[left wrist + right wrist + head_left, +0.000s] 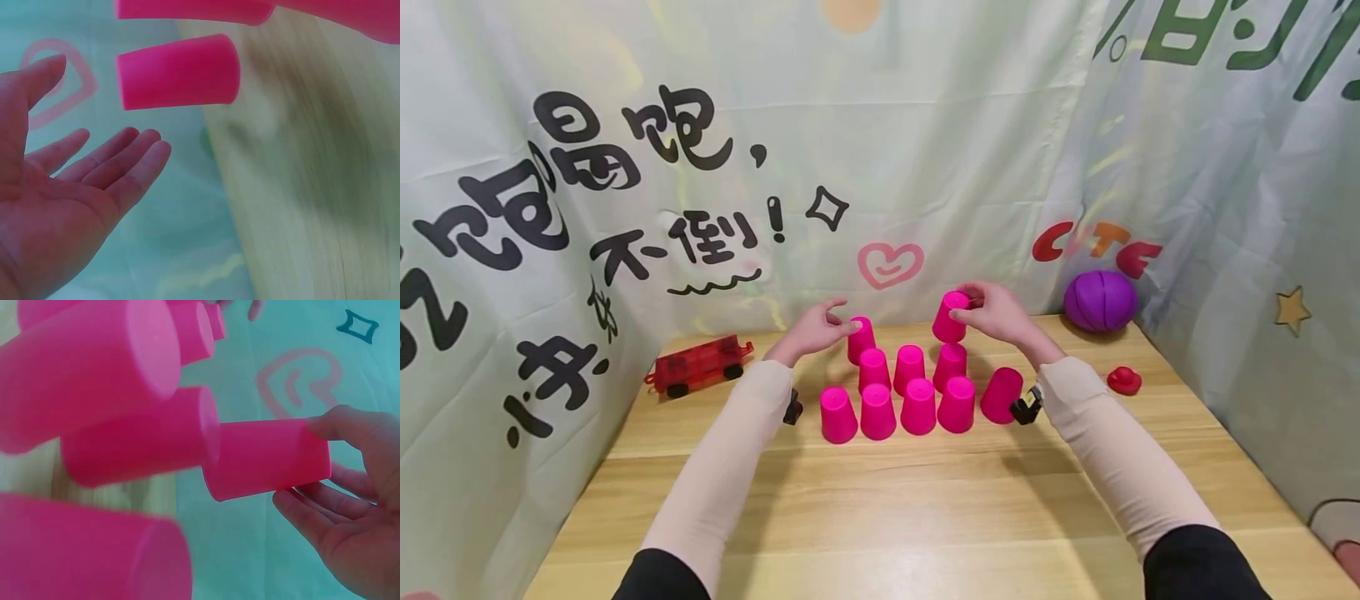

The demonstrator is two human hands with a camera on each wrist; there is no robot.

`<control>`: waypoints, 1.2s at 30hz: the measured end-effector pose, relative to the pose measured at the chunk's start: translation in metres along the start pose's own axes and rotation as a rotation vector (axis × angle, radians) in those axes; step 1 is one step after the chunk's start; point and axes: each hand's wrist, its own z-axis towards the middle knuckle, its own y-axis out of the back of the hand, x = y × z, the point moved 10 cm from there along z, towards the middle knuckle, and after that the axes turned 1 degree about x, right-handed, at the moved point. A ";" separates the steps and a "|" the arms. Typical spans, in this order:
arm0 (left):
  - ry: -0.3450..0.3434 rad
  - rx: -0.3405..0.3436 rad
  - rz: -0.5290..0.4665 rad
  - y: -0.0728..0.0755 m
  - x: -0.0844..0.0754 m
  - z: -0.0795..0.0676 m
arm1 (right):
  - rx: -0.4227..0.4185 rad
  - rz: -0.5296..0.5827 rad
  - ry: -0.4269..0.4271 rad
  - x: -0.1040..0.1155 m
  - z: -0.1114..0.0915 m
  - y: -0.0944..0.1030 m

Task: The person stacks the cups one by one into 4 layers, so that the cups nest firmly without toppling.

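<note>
Pink cups stand upside down in rows on the table. My right hand [998, 315] pinches a pink cup [949, 321] near its top, between thumb and fingers; in the right wrist view this held cup [269, 456] is past the row's right-hand cup. My left hand [817, 330] is beside the back-left cup [862, 346]. Its fingers are spread and apart from that cup [178, 74] in the left wrist view. A middle row includes a cup [910, 371], and several stand in the front row [877, 414]. Another cup [1002, 396] is by my right wrist.
A red toy wagon [700, 367] stands at the back left of the wooden table [895, 517]. At the back right are a purple ball [1101, 302] and a small red toy [1123, 381]. A printed curtain [925, 150] hangs behind and along both sides.
</note>
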 end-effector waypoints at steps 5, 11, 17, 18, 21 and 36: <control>-0.023 -0.030 -0.043 0.010 0.001 -0.015 | 0.028 0.014 0.024 0.016 0.014 -0.015; -0.056 -0.025 -0.073 0.011 0.003 -0.036 | 0.076 0.019 0.069 0.035 0.026 -0.035; -0.070 -0.003 -0.090 0.006 0.011 -0.055 | 0.123 0.026 0.111 0.047 0.035 -0.057; -0.072 0.000 -0.097 0.005 0.013 -0.058 | 0.129 0.023 0.114 0.048 0.036 -0.060; -0.088 0.014 -0.118 0.002 0.015 -0.066 | 0.140 0.025 0.116 0.051 0.039 -0.066; -0.121 0.087 -0.188 -0.012 0.020 -0.105 | 0.208 -0.014 0.136 0.049 0.054 -0.096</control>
